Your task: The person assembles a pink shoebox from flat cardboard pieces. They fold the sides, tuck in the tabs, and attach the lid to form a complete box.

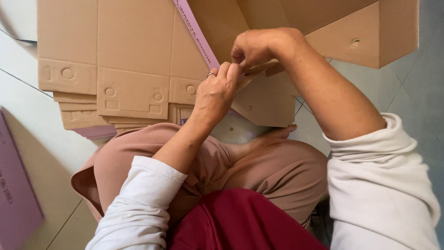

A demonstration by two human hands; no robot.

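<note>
I sit cross-legged on a tiled floor and look down at flat brown cardboard box blanks. My left hand (216, 90), with a ring on one finger, pinches a folded cardboard flap (259, 71) of the piece in front of me. My right hand (253, 46) grips the same flap from above, fingers curled over its edge. That piece (266, 104) is brown with small punched holes and has a purple printed strip (196, 34) running along one side. Both hands meet at the fold, touching each other.
A stack of flat brown blanks (115, 69) with punched circles and slots lies at the upper left on the floor. Another cardboard piece (365, 32) lies at the upper right. A purple sheet (14, 194) rests at the left edge. My knees fill the lower middle.
</note>
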